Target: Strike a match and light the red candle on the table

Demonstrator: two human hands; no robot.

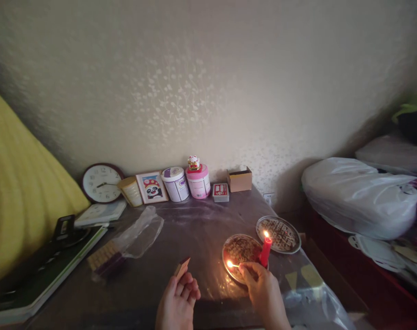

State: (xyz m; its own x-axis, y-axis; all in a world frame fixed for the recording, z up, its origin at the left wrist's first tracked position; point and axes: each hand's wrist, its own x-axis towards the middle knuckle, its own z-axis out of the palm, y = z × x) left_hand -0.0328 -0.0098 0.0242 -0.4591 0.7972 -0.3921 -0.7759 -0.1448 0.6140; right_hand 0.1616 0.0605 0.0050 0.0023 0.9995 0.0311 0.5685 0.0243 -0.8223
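Observation:
My right hand (261, 286) pinches a burning match (234, 265), its flame pointing left over a round patterned plate (225, 261). Just behind those fingers a red candle (266, 251) stands upright with a lit wick, at the plate's right side. My left hand (181, 298) is at the lower middle, palm turned up and fingers curled. Between its thumb and fingers sits a small matchbox (182, 267), partly covered by the hand. A second round plate (279, 234) lies behind and to the right of the candle.
Along the wall stand a clock (102, 183), a panda picture (152, 188), two canisters (175, 184) and a small cardboard box (240, 180). On the left lie a plastic-wrapped pack (107, 257) and a dark green flat case (40, 270). White bags (359, 197) are at right.

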